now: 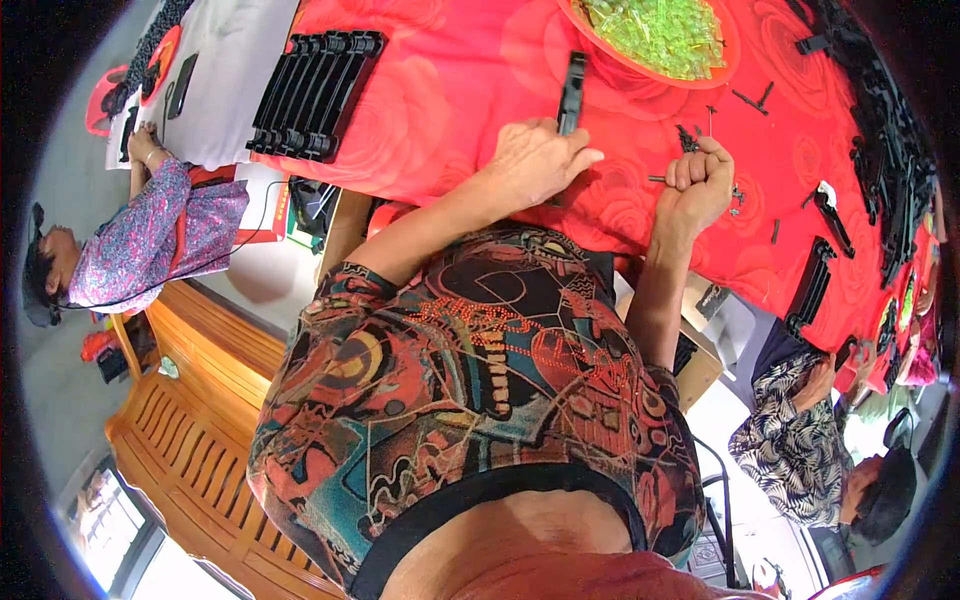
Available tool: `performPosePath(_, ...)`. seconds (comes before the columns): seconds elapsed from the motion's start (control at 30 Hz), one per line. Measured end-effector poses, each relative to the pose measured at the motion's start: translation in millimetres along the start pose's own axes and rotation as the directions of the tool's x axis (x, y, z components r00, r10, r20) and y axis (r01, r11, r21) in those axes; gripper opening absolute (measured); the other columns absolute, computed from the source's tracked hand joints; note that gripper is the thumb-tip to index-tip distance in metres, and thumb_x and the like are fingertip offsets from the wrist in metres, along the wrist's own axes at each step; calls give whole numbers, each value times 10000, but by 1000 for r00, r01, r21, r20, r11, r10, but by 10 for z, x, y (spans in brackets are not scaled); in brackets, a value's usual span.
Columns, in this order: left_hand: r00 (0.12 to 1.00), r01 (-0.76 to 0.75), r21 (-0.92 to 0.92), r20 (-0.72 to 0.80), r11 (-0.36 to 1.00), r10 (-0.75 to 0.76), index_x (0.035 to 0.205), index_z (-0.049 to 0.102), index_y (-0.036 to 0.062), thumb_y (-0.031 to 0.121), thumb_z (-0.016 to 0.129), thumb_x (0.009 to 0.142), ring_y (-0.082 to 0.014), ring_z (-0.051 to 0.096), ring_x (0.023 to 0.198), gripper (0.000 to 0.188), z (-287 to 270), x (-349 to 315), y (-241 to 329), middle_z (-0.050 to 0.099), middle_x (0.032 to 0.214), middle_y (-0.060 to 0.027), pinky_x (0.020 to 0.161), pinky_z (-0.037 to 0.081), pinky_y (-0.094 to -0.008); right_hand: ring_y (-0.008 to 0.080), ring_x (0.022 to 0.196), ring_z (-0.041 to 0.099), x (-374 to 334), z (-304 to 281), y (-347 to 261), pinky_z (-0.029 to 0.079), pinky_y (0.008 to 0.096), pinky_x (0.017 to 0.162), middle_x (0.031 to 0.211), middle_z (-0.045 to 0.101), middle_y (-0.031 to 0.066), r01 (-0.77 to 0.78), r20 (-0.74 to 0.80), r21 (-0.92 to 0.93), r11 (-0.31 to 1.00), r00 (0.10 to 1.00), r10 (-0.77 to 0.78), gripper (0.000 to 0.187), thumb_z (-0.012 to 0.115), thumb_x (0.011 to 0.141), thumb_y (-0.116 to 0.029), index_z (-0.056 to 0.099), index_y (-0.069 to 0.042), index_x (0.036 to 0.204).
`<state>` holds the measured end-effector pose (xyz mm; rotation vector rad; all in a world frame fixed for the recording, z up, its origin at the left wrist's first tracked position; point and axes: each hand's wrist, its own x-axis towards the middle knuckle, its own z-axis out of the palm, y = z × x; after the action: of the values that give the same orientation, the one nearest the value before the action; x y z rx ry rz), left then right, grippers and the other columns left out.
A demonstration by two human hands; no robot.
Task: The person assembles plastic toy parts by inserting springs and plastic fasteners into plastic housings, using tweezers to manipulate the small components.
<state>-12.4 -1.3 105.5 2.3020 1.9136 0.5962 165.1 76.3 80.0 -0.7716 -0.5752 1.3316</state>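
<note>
My left hand [540,163] is closed around a long, narrow black plastic part [571,92], which points away from me over the red cloth. To the right of it, my right hand [697,185] is curled into a fist. A thin dark rod [656,179] sticks out of the fist's left side; the rest of it is hidden by the fingers. Just beyond that fist lies a little heap of small black pieces [688,138]. Tiny dark bits [737,198] lie beside its right edge.
A red-rimmed bowl [732,45] holds yellow-green translucent pieces. Similar black parts [315,95] lie in a row at left. More black parts [890,170] are piled at far right. Co-workers sit left [165,225] and right [800,435]. A wooden bench [200,440] stands at lower left.
</note>
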Motion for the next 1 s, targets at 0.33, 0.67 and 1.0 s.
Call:
performPosePath(0.33,912,-368,191,264,910,313,948,595,108,168,480,792,-329,545,923,203,-145,-42,-215,541,1010,-187,787,454,-434,65,430,249,-86,80,-100,229,226,398,544,257,-48,-8,173,113,994,985,-12,307,389,872,-216,554,41,903)
performPosePath(0.67,897,-413,42,-152,910,414,981,567,50,108,508,757,-295,549,941,239,248,-137,-396,515,1071,-177,770,484,-390,71,426,258,-80,234,-6,268,235,394,566,273,-38,1,220,221,975,974,-51,262,392,829,-134,517,39,981)
performPosePath(1.0,937,-342,-2,-77,940,341,899,596,67,117,558,714,-278,509,898,195,330,-126,-407,541,982,-115,755,450,-403,75,392,227,-43,285,319,231,236,347,524,267,-22,-47,115,178,983,993,26,204,352,793,-63,503,37,887)
